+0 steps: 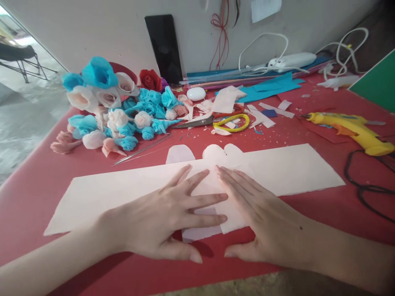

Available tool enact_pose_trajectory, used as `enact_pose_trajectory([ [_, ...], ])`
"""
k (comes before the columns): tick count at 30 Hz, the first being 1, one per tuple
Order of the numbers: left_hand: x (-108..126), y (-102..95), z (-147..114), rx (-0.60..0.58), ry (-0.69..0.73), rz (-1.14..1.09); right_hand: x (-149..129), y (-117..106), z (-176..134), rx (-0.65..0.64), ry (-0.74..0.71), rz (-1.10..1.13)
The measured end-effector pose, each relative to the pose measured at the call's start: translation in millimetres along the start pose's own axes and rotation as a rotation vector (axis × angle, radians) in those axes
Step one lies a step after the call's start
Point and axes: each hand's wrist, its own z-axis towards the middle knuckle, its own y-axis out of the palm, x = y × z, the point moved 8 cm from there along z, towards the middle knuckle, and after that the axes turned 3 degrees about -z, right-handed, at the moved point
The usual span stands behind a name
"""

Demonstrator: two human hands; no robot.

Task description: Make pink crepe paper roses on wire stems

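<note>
A long pale strip of paper [293,168] lies across the red table. My left hand [175,209] rests flat on it with the fingers spread. Close beside it, my right hand [256,209] lies palm down with its fingers stretched out together and the thumb apart. Rounded pale paper pieces, one faintly lilac [180,154] and one whiter [214,152], stick out past the strip's far edge. More pale paper [236,220] shows below the strip between my hands. My palms hide part of these layers.
Blue, white and pink paper flowers [123,111] crowd the back left. Scissors with a yellow handle [231,123] lie among paper scraps, and tweezers [138,150] are nearby. A yellow glue gun [354,129] with a black cord is at right. A phone [165,49] leans on the wall.
</note>
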Motion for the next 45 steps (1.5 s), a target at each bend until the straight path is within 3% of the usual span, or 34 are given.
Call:
enact_pose_trajectory([
  [10,-1,-5.1,1,0.042,-0.044,0.029,-15,-18,-31,-0.012,-0.201,-0.12],
  [15,0,-9.3,2,0.024,-0.068,0.063,-12,-20,-52,0.031,-0.158,-0.251],
  [19,7,-15.4,3,0.035,-0.006,0.13,-5,-30,-69,0.105,-0.085,-0.246],
  [23,20,-19.9,16,0.055,0.107,0.087,20,-48,-58,0.133,0.094,-0.141],
  [26,23,-21.5,34,0.128,0.133,0.112,40,-58,-41,0.163,0.116,-0.03],
  [30,19,-17.7,59,0.202,0.077,0.287,61,-52,-34,0.197,0.113,0.095],
  [36,12,-8.3,75,0.115,-0.006,0.253,64,-32,-36,0.155,0.024,0.254],
  [39,11,-8.4,75,0.131,-0.01,0.244,63,-31,-36,0.119,-0.012,0.219],
  [45,10,-9.5,75,0.182,0.005,0.2,52,-37,-44,-0.009,-0.24,0.222],
])
